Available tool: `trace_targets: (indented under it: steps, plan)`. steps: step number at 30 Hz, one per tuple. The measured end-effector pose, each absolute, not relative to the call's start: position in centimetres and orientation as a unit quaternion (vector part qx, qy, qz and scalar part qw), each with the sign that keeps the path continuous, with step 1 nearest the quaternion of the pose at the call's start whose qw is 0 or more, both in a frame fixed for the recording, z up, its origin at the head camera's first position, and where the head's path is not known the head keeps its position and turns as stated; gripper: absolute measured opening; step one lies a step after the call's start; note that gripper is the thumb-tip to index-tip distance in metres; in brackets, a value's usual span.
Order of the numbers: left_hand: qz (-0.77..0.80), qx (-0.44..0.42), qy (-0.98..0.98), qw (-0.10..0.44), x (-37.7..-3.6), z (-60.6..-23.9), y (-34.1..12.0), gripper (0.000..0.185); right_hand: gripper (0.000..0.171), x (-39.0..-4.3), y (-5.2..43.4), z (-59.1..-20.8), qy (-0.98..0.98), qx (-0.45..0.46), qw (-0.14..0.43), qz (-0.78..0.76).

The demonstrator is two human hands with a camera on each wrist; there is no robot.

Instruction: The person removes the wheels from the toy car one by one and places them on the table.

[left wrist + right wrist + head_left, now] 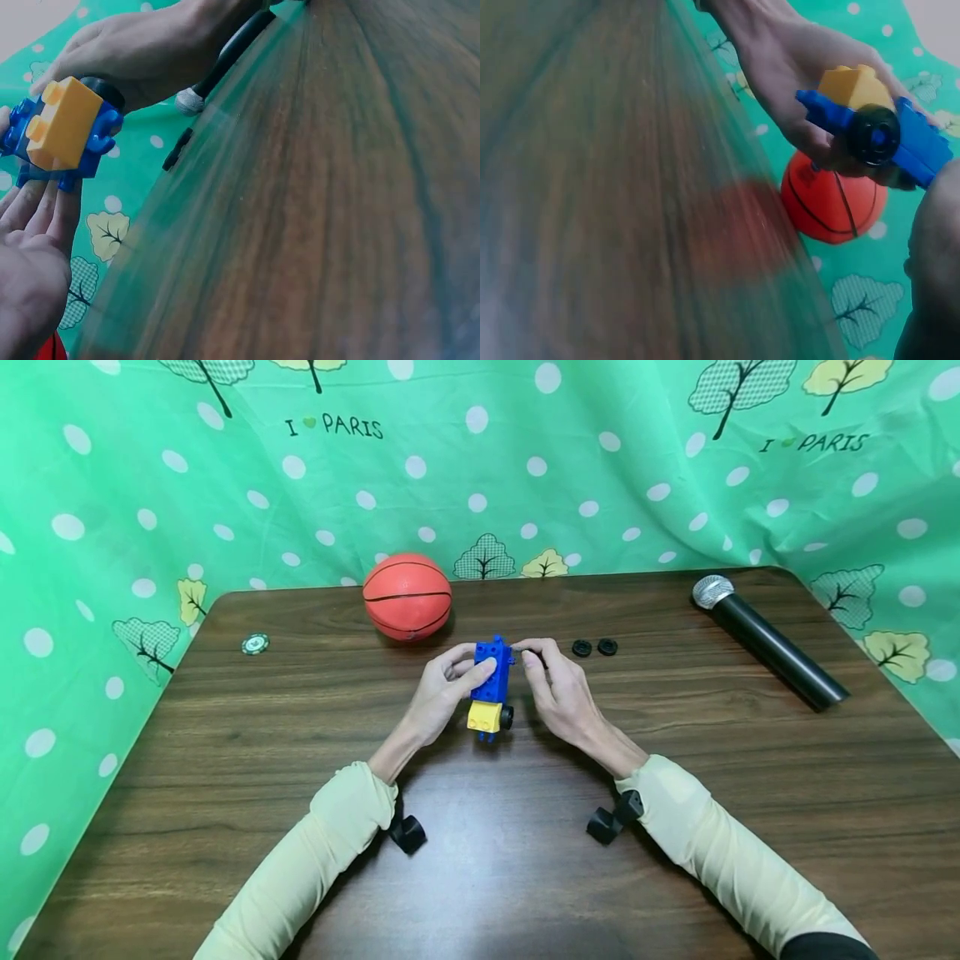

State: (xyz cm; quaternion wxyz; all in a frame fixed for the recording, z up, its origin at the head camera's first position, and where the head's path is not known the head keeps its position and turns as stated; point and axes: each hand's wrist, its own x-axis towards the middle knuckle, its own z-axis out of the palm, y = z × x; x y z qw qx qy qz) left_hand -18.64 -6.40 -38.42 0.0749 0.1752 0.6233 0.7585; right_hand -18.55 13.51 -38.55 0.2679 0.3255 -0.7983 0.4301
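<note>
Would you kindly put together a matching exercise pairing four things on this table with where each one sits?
Things:
1. basketball
2. microphone
3. toy car
4. green disc

Places:
A. near the table's left edge
B. held between both hands, mid-table
C. lying along the right side of the table
D. at the back edge, by the curtain

Pairs: 1-D, 2-C, 3-B, 4-A

Bright even overhead light, soft glare on the counter (495, 860), short shadows under the sleeves, head view sharp, wrist views streaked with motion blur.
</note>
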Motion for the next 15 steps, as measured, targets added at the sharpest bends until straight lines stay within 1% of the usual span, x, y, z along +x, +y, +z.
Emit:
trace_targets:
  steps: [2,4,6,10,13,15]
  plan:
    - [0.748,0.176,0.638,0.061,-18.6,-38.4,-6.4,0.045,0.034,-18.7,13.8,-38.6,-0.795,0.323,0.270,0.437]
    - [0.736,0.177,0.652,0.046,-18.5,-38.4,-6.4,0.044,0.039,-18.9,14.1,-38.5,-0.791,0.319,0.273,0.444]
    - [0.723,0.176,0.667,0.030,-18.4,-38.4,-6.3,0.042,0.037,-19.1,14.4,-38.7,-0.790,0.314,0.276,0.449]
    - [0.710,0.169,0.683,0.008,-18.2,-38.3,-6.1,0.041,0.029,-19.1,14.9,-38.8,-0.794,0.310,0.274,0.445]
    - [0.706,0.161,0.689,-0.003,-18.1,-38.3,-6.0,0.042,0.024,-19.1,15.2,-38.7,-0.803,0.306,0.260,0.441]
    - [0.704,0.157,0.692,-0.008,-18.0,-38.4,-6.0,0.043,0.025,-19.0,15.3,-38.7,-0.811,0.301,0.248,0.437]
